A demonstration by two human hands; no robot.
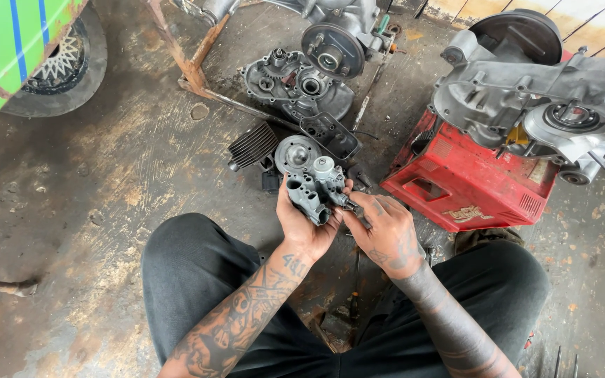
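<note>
Holding a small grey carburettor (pixel 316 189) up over the gap between the knees, the left hand (pixel 304 225) is wrapped round its lower body, fingers curled shut on the casting so the drilled faces and round top cap show. The right hand (pixel 386 234) meets it from the other side, thumb and forefinger pinched close on a small fitting that sticks out of the carburettor's side; what sits between those fingertips is too small to tell.

As a judgement, the step in hand is working that side fitting by finger, either seating or loosening it, while the other hand steadies the part. The next move would call for a firm, unmoving grip from the left and a fine, square twist from the right, so the little piece neither cross-threads nor drops to the dirty concrete floor (pixel 106 210).

Just beyond the carburettor lie a finned cylinder (pixel 252 145) and a round grey cylinder head (pixel 295 152); farther beyond it sits an open engine case half (pixel 292 80). To the carburettor's right stands a red plastic crate (pixel 467 182) bearing a whole scooter engine (pixel 533 105).
</note>
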